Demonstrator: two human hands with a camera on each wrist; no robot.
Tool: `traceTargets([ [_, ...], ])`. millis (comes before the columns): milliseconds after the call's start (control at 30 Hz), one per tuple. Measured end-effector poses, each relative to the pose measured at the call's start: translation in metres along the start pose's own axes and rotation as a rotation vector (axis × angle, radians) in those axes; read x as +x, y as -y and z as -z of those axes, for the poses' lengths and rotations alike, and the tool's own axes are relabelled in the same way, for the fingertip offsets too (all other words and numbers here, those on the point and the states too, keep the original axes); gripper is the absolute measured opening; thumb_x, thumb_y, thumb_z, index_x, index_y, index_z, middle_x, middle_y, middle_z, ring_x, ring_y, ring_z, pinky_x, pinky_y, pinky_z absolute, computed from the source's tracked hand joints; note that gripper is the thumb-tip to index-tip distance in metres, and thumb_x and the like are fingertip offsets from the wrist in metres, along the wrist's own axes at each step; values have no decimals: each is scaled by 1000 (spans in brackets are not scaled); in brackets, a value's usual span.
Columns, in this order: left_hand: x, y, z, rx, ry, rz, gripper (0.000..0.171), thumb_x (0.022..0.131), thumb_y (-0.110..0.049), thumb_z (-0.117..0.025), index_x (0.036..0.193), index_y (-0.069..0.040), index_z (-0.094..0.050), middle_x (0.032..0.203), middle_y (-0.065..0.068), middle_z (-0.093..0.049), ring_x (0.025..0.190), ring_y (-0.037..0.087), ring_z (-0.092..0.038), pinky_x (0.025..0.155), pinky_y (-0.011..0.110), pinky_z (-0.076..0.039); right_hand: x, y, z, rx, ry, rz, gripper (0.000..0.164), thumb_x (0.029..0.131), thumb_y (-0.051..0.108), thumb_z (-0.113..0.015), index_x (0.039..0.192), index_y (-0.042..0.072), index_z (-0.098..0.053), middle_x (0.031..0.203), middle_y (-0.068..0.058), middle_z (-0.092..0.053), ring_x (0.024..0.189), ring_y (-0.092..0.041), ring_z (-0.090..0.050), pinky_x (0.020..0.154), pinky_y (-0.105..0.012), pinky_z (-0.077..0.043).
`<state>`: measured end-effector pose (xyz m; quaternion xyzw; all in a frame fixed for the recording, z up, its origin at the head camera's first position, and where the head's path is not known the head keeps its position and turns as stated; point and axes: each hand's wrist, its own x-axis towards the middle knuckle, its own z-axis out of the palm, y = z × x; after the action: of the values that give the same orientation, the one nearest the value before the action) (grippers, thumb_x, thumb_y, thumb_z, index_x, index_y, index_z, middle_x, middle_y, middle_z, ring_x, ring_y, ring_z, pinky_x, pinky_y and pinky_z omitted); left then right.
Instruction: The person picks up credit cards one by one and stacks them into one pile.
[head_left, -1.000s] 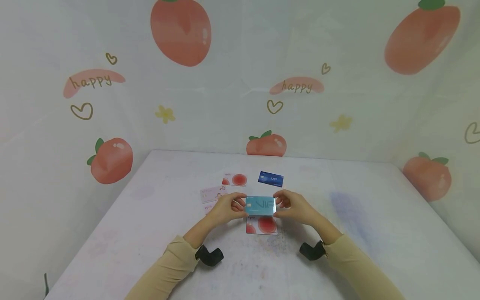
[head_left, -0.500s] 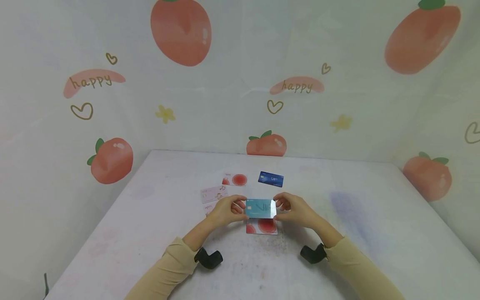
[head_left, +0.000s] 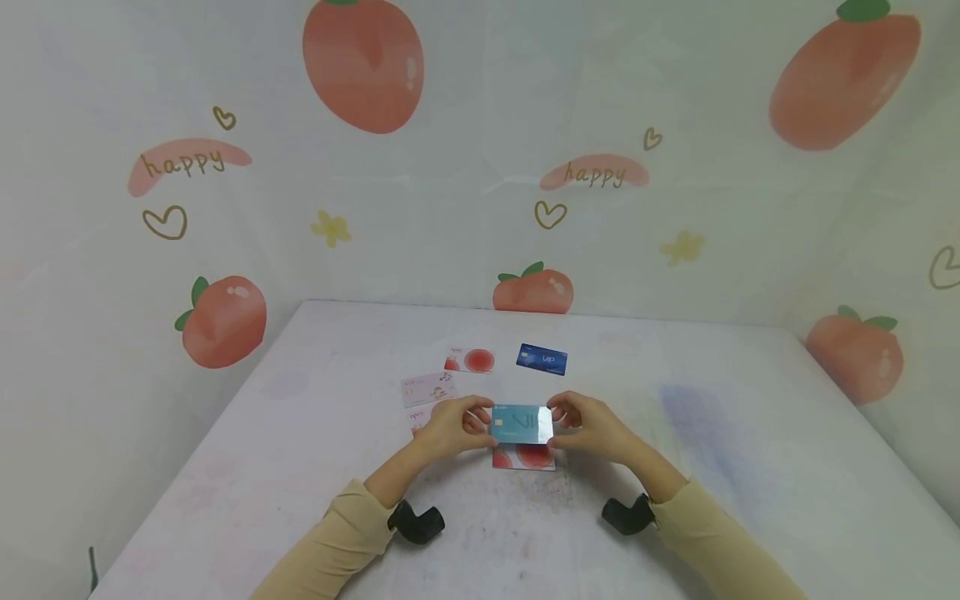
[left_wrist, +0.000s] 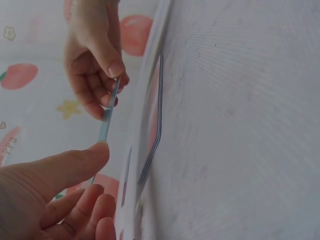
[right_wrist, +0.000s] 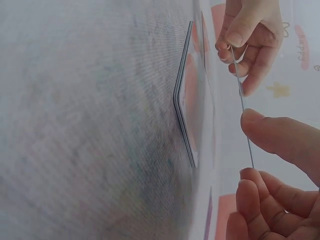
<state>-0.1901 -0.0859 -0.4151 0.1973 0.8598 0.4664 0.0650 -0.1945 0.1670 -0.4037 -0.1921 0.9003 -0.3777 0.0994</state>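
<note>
A light-blue plastic card (head_left: 517, 424) with a chip and large lettering is held level above the table, one end in each hand. My left hand (head_left: 455, 427) pinches its left end between thumb and fingers. At the other end, my right hand (head_left: 591, 425) pinches it the same way. Both wrist views show the card edge-on, thin, with a gap between it and the table. Below it lies a small stack of cards (right_wrist: 188, 107), edges aligned; the topmost, white with red circles, is partly hidden by the blue card in the head view.
Beyond the hands, a dark-blue card (head_left: 542, 359) and a white card with red circles (head_left: 469, 359) lie on the white table (head_left: 300, 500). A pale pink card (head_left: 427, 389) is left of them, near another white-and-red card (head_left: 420, 417) partly behind the left hand.
Both hands have come slightly nearer the person with the blue card, which now covers more of the stack. The glare on its right end has widened. The other cards have stayed put.
</note>
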Motion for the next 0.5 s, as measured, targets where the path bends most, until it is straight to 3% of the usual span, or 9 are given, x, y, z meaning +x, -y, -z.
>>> traceTargets([
  [267,-1,2,-1,2,13,-9,49,72,-10,-78,116,1,-60,94,12,-66,78,14,-62,68,12,-48,-3,0,0,-16,4,21,48,75,15,-77,114,0,-56,95,-7,-60,84,-15,-55,73,-23,-50],
  [500,-3,0,-2,8,28,-7,49,73,-10,-77,116,2,-59,94,12,-65,79,17,-62,68,12,-47,-5,-2,-1,-11,17,47,48,74,16,-77,114,-2,-55,95,-8,-61,85,-16,-57,75,-27,-52],
])
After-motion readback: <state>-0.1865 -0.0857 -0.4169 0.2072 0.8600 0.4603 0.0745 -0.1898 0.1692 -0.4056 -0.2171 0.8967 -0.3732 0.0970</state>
